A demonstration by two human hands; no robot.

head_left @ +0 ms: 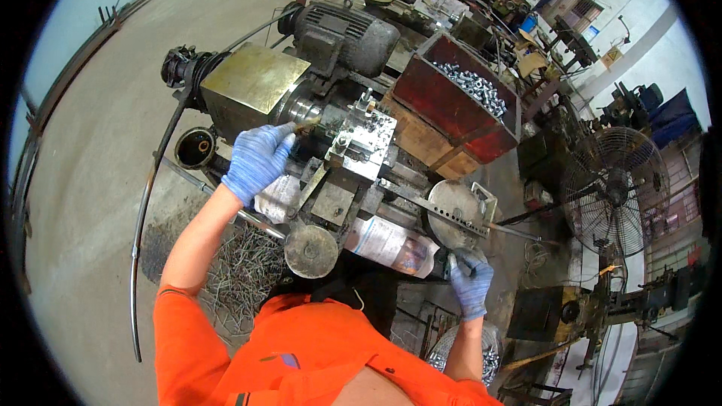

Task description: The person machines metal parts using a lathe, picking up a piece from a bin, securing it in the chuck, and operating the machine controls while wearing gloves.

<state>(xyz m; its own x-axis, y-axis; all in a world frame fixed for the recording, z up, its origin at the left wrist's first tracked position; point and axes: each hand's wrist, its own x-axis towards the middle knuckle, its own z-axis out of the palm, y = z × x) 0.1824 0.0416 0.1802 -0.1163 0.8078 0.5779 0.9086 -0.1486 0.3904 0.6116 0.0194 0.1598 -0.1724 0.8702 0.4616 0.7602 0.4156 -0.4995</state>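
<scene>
My left hand (259,162), in a blue knit glove, reaches to the spindle of a small lathe. Its fingers pinch what looks like a small brush (307,125), with a yellowish-brown tip beside the shiny chuck (302,110). To the right of that tip sits the metal tool block (365,139), sprinkled with dark chips. My right hand (471,283), gloved alike, is down at the machine's near right end. Its fingers curl at a small dark part there; what they hold is hidden. A round handwheel (310,251) lies between my arms.
A red bin (459,101) of small metal parts stands behind the lathe, right of the motor (346,36). Long metal shavings (244,278) pile on the floor at left. A large fan (617,188) stands at right. A basket of metal parts (489,357) is by my right forearm.
</scene>
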